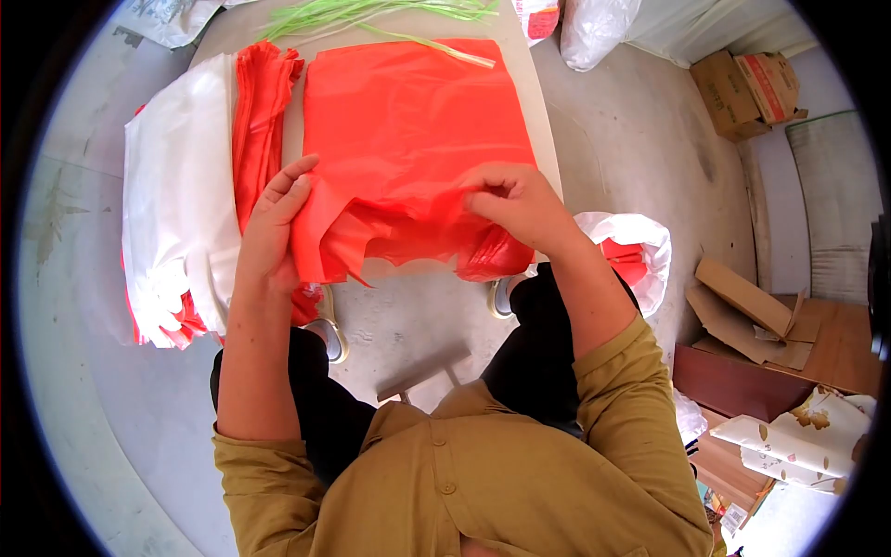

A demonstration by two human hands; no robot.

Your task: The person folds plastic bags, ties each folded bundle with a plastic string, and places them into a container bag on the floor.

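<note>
Through the head view, I located the red plastic (418,121) on the worktop (227,35), spread flat at the far end and crumpled along the near edge. I had the right hand (524,202) at its right side; the grip was narrow, thumb and forefinger holding the plastic. I had the left hand (277,215) at its left edge, thumb beside the fingers; I could not tell whether that grip had closed. A white bundle (181,176) lay left of the left hand, beside folded red bags (260,121). Green strips (371,14) lay at the far end.
</note>
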